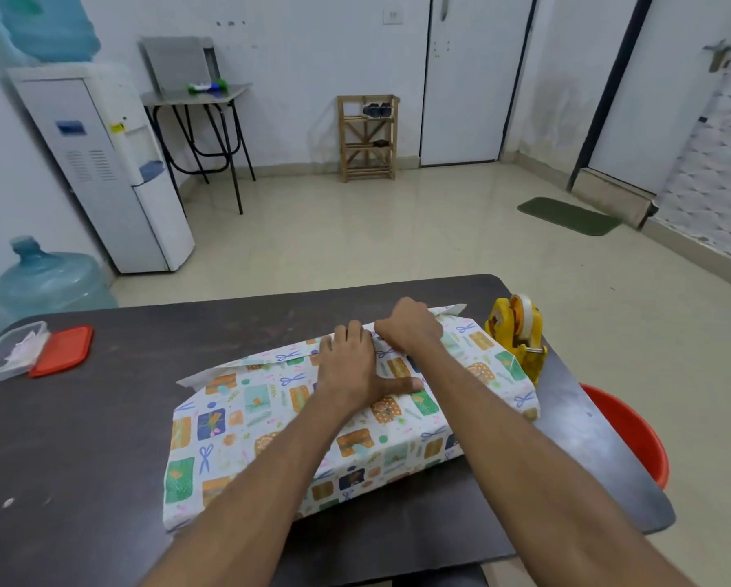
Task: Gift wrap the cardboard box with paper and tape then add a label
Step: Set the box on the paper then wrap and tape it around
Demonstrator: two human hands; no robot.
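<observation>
A flat box covered in white gift paper (245, 421) printed with presents and scissors lies on the dark table (80, 438). The cardboard itself is hidden under the paper. My left hand (355, 370) rests flat on the top of the box, palm down, thumb spread to the right. My right hand (410, 324) sits just beyond it at the far top edge, fingers curled down onto the paper fold. White paper flaps stick out at the far left and far right ends. A yellow tape dispenser (518, 336) stands right of the box.
A clear plastic container (8, 353) with an orange lid (63, 351) beside it sits at the table's left edge. An orange bucket (634, 434) is on the floor beyond the right edge. A water dispenser (105, 171) stands behind.
</observation>
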